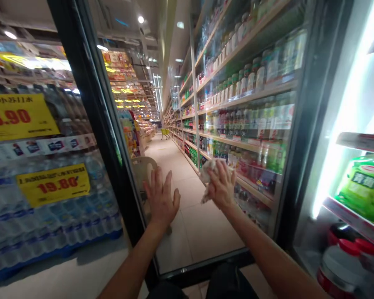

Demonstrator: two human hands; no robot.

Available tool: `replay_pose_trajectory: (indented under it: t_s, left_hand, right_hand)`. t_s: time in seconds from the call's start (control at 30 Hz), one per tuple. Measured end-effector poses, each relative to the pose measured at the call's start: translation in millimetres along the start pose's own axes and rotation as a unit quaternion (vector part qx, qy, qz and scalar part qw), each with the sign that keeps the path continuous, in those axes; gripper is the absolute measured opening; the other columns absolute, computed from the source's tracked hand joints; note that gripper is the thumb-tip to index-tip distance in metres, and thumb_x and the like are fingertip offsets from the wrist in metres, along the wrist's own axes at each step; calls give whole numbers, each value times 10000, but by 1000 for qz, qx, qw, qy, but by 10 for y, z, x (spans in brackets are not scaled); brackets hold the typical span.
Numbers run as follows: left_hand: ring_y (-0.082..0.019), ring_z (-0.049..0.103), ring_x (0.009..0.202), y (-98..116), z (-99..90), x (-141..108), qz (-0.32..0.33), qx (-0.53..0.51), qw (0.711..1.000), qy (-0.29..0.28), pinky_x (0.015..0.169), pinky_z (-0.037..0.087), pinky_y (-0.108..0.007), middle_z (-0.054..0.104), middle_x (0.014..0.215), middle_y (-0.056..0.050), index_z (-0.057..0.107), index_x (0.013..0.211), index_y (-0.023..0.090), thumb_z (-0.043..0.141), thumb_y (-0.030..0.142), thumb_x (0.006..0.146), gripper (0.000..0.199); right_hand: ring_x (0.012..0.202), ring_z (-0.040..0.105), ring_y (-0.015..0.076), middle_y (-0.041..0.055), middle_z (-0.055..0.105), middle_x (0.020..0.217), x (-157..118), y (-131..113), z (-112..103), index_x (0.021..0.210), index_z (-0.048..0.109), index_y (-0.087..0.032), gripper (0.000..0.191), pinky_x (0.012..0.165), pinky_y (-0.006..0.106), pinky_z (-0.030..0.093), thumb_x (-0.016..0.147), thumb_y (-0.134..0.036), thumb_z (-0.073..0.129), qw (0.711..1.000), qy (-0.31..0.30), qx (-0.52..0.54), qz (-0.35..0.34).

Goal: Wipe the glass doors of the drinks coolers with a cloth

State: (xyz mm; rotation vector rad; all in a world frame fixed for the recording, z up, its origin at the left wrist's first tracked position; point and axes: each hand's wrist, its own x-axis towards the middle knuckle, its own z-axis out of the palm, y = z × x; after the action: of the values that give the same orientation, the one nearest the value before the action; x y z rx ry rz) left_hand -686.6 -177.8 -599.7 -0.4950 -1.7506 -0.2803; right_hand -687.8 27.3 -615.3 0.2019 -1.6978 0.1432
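Two hands, bare, both at a black-framed glass door (pixel 112 137). Left hand (pixel 162 201): empty, palm toward the pane, fingers extended and thumb apart. Right hand (pixel 222 187): holding one pale cloth (pixel 209 169), bunched beneath the fingers at the glass; cloth shows at the fingertips and along the side nearer the left hand.

Left of the left hand, outside the frame: stacked bottled drinks (pixel 93 224), with two yellow price signs, the upper (pixel 17 117) reading 8.90, the lower (pixel 54 185) 19.80. Above and right of the right hand, visible in the glass: several shelves of bottles (pixel 252 79). Farther off, above and between the hands: one yellow-green cart (pixel 165 133), small. Well right of the right hand: a lit interior holding one green package (pixel 364 187); below it, red-lidded containers (pixel 343 265).
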Motion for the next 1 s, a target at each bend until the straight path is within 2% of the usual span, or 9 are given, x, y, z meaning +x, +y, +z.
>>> replay_pose_trajectory:
  t_s: [0.1, 0.17, 0.33, 0.4, 0.63, 0.7, 0.87, 0.93, 1.0]
  left_hand:
    - [-270, 119, 1384, 9, -11, -26, -5, 3, 1000, -10, 1110, 76, -505, 204, 1485, -134, 289, 1382, 185, 495, 208, 802, 616]
    - [-272, 114, 1384, 21, -8, -45, -9, 3, 1000, -14, 1111, 73, -507, 199, 1487, -128, 280, 1387, 188, 495, 207, 803, 623]
    - [-268, 129, 1382, 1, -17, -81, 5, 15, 1000, -13, 1116, 90, -487, 215, 1481, -132, 289, 1385, 177, 503, 191, 799, 624]
    - [-263, 143, 1379, -30, -37, -95, 17, 18, 1000, -16, 1115, 107, -478, 228, 1476, -134, 298, 1381, 175, 503, 182, 797, 619]
    - [-262, 143, 1380, -60, -53, -188, 30, 19, 999, -29, 1114, 123, -479, 244, 1471, -134, 278, 1391, 174, 507, 160, 794, 640]
    - [-268, 142, 1380, -41, -40, -208, 25, 21, 999, -26, 1113, 120, -484, 244, 1471, -136, 285, 1388, 168, 505, 159, 796, 632]
    - [-266, 158, 1377, -52, -62, -222, 32, 23, 999, -29, 1112, 136, -469, 299, 1446, -150, 364, 1344, 146, 498, 156, 801, 559]
    - [-259, 167, 1375, -82, -80, -236, 44, 24, 998, -34, 1113, 140, -456, 328, 1429, -158, 392, 1321, 135, 497, 151, 802, 530]
    - [-255, 165, 1376, -106, -89, -259, 50, 24, 998, -37, 1113, 140, -451, 346, 1418, -163, 401, 1312, 127, 496, 146, 802, 519]
  right_hand:
    - [1334, 268, 311, 159, 288, 1451, 59, 313, 31, 1330, 420, -202, 477, 1032, 553, 208, 863, -280, 361, 979, 77, -23, 186]
    - [1342, 245, 328, 190, 260, 1457, 55, 290, 54, 1360, 373, -169, 503, 1022, 568, 216, 868, -273, 352, 970, 88, -23, 224]
    - [1354, 248, 247, 99, 424, 1380, -227, -409, 41, 1235, 508, -257, 412, 1081, 495, 151, 834, -202, 433, 999, -29, 38, -5]
    - [1344, 274, 219, 68, 465, 1350, -301, -517, 41, 1198, 532, -286, 394, 1097, 477, 116, 822, -196, 457, 996, -50, 54, -45]
    - [1345, 259, 307, 193, 302, 1438, -185, 104, 103, 1335, 395, -184, 478, 1018, 541, 257, 865, -266, 396, 973, 89, -26, 211]
    - [1350, 249, 306, 189, 308, 1437, -215, 4, 89, 1330, 403, -176, 478, 1023, 536, 251, 856, -233, 399, 979, 75, -24, 189]
    - [1337, 291, 219, 55, 468, 1358, -438, -483, 14, 1207, 532, -296, 429, 1096, 467, 139, 800, -174, 476, 996, -54, 51, -39]
    - [1335, 295, 222, 53, 463, 1363, -421, -405, 12, 1202, 536, -303, 425, 1096, 476, 133, 798, -182, 488, 996, -52, 52, -46]
    - [1343, 277, 256, 99, 392, 1411, -309, -176, 34, 1252, 497, -262, 438, 1074, 506, 173, 820, -201, 462, 999, 0, 19, 35]
